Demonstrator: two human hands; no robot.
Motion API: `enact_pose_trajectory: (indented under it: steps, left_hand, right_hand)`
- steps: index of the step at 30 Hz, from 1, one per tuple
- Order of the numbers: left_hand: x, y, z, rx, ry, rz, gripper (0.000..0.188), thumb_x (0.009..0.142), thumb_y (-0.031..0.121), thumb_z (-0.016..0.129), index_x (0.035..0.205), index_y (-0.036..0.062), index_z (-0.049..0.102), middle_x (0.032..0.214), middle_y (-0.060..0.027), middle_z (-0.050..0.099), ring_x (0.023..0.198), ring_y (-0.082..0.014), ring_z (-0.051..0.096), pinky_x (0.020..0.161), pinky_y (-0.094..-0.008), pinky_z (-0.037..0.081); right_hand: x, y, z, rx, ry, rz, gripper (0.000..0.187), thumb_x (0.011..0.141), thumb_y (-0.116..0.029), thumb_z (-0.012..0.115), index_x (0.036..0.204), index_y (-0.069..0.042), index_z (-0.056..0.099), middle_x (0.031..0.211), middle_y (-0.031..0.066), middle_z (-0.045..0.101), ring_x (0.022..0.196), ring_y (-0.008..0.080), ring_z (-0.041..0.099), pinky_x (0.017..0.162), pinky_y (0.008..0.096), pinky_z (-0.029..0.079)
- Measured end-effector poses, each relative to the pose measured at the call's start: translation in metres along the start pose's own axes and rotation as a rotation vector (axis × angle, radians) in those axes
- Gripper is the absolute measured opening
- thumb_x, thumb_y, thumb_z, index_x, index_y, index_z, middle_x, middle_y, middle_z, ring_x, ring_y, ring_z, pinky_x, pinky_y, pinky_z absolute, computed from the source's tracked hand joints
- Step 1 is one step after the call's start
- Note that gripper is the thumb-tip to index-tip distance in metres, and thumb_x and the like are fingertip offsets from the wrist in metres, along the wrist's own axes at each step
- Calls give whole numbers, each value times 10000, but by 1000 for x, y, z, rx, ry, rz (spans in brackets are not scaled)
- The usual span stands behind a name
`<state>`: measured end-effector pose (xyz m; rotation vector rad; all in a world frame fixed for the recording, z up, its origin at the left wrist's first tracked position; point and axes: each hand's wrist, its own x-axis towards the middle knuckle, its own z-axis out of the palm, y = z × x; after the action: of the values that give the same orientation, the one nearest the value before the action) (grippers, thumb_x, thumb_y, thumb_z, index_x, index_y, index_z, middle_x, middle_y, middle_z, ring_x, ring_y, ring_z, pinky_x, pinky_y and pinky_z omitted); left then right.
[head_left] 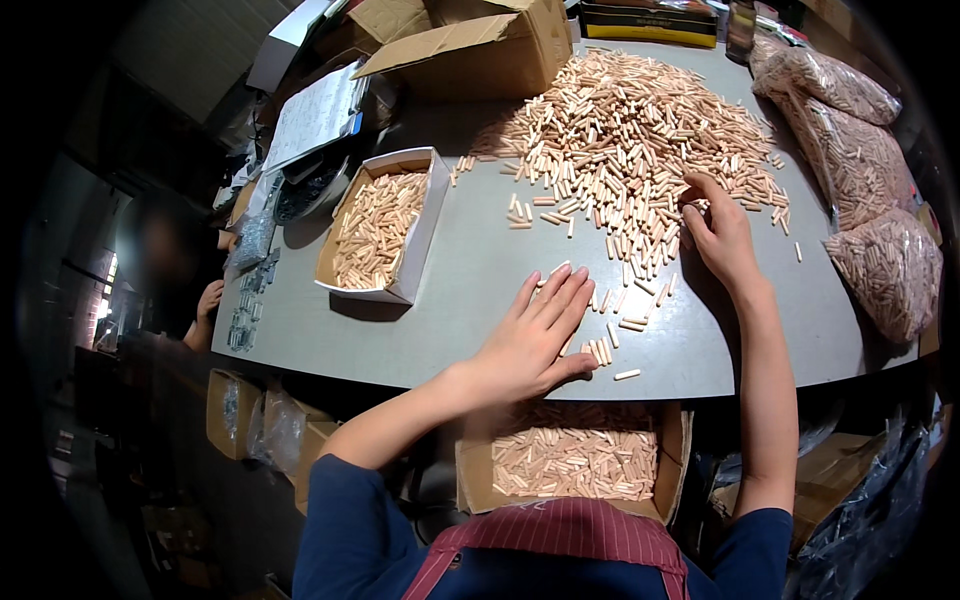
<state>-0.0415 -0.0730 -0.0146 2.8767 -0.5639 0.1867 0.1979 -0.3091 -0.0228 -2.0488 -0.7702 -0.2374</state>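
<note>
While my left hand (530, 340) lies flat, fingers spread over loose wooden dowels (612, 335) at the table edge (400, 365), my right hand (718, 235) pinches more from the heap (625, 130). Step, by my reckoning: sweeping. Next calls for raking them over the edge into the carton (572, 462) below.

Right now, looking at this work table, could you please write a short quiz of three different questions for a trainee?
1. True or false: the left hand lies flat, fingers spread, over a few wooden dowel pins near the table's front edge.
2. Multiple choice: the right hand reaches into
A. the white open box of pins
B. the big loose pile of pins
C. a clear bag of pins
3. Fill in: below the table edge, at the person's lap, a ______ box holds more pins.

Key: 1 true; 2 B; 3 cardboard.
</note>
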Motion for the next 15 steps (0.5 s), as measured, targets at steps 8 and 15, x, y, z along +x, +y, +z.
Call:
enact_pose_trajectory:
  steps: [8,15]
  left_hand:
    - [27,-6,-2,-95,219,40,618,966,268,696,1469,-38,510,1526,-257,489,1442,-461,424,1213,-556,322]
    - [51,1,-12,-205,258,54,284,900,119,731,1166,24,705,1179,-139,659,1156,-348,597,1032,-464,464]
  right_hand:
    - [0,-1,0,32,-2,3,354,952,-95,623,1297,-20,616,1111,164,737,982,334,714,859,409,557]
    - [1,13,2,28,-36,-31,272,920,-67,621,1178,-1,675,1147,199,725,1063,372,696,943,426,539]
